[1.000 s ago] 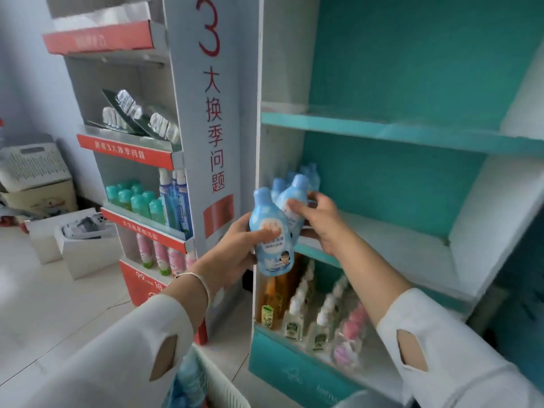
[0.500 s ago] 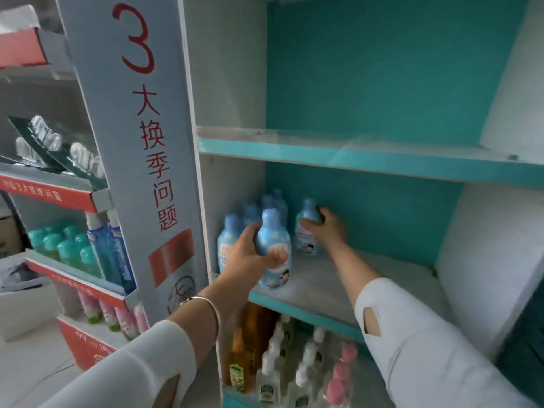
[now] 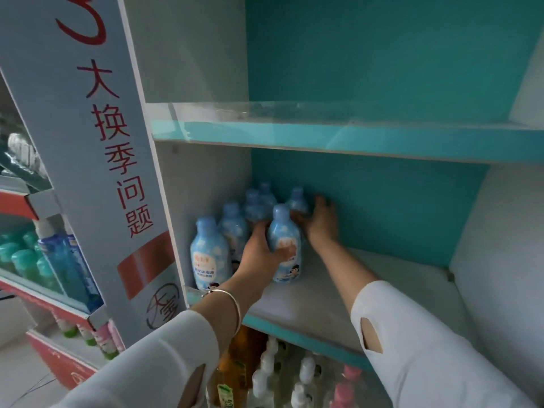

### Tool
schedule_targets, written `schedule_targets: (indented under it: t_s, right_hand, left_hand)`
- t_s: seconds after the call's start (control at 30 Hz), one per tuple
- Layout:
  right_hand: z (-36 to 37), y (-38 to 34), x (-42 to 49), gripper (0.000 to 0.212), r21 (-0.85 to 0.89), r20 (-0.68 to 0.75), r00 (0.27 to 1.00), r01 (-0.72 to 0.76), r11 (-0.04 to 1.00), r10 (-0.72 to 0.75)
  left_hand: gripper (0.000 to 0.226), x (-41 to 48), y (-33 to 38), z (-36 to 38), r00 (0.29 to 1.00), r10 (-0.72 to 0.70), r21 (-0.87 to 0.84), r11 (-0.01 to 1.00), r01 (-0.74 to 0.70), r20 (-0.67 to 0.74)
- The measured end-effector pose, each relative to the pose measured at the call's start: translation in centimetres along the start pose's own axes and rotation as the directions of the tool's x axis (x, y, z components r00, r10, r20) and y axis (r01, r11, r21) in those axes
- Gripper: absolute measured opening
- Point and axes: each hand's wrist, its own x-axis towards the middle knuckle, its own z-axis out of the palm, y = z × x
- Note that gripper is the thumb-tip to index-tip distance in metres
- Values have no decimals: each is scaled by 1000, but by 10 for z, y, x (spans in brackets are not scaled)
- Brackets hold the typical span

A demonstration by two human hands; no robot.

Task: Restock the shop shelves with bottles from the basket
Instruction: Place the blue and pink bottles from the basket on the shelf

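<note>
Several light blue bottles stand in the left back corner of the middle shelf point(image 3: 368, 293). My left hand point(image 3: 262, 251) grips one blue bottle point(image 3: 285, 245), upright on the shelf at the front of the group. My right hand point(image 3: 321, 223) reaches further in and holds the back bottle point(image 3: 296, 200) near the teal rear wall; its fingertips are partly hidden. Another blue bottle point(image 3: 209, 254) stands at the shelf's left front. The basket is out of view.
The upper shelf point(image 3: 323, 136) has a clear plastic lip. Below, the lowest shelf holds white pump bottles point(image 3: 266, 375), pink ones point(image 3: 344, 390) and an orange bottle point(image 3: 235, 360). A grey panel point(image 3: 97, 160) with red characters divides off the left rack of green and blue bottles point(image 3: 59, 260).
Both hands have pushed deeper into the middle shelf. The left hand's bottle now stands on the shelf beside the group. The view has moved closer and to the right.
</note>
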Motion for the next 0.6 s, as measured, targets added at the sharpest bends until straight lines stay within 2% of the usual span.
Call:
schedule_targets:
  t_s: [0.07, 0.13, 0.2, 0.27, 0.3, 0.33, 0.37, 0.47, 0.6]
  right_hand:
    - [-11, 3, -9, 42, -8, -80, 996, 50, 999, -50]
    - [-24, 7, -17, 25, 58, -28, 995, 93, 994, -92]
    - [-35, 9, -29, 25, 192, 260, 962, 36, 981, -86]
    - [-44, 9, -41, 29, 256, 546, 829, -32, 966, -118]
    - [-44, 11, -45, 33, 269, 615, 775, -37, 963, -142]
    - [-42, 13, -48, 39, 272, 634, 756, -19, 962, -165]
    - [-37, 15, -48, 43, 275, 612, 768, 18, 961, -190]
    - [-23, 16, -46, 46, 142, 476, 858, 139, 980, -191]
    - [-16, 15, -39, 48, -1, 381, 915, 139, 990, -128]
  left_hand:
    - [45, 5, 1, 5, 1000, 20, 17, 1000, -19, -17]
    - [47, 9, 0, 9, 999, 32, 48, 998, -31, -26]
    - [48, 10, -2, 14, 998, 36, 74, 997, -32, -45]
    - [51, 8, -3, 17, 997, 45, 75, 996, -40, -62]
    - [53, 7, -3, 18, 996, 51, 72, 996, -46, -68]
    - [55, 5, -3, 18, 996, 51, 72, 996, -46, -72]
    - [57, 3, -2, 19, 996, 50, 69, 997, -45, -71]
    - [59, 0, 2, 20, 998, 30, 52, 998, -27, -56]
    - [65, -1, 3, 21, 998, 42, 163, 986, -34, -50]
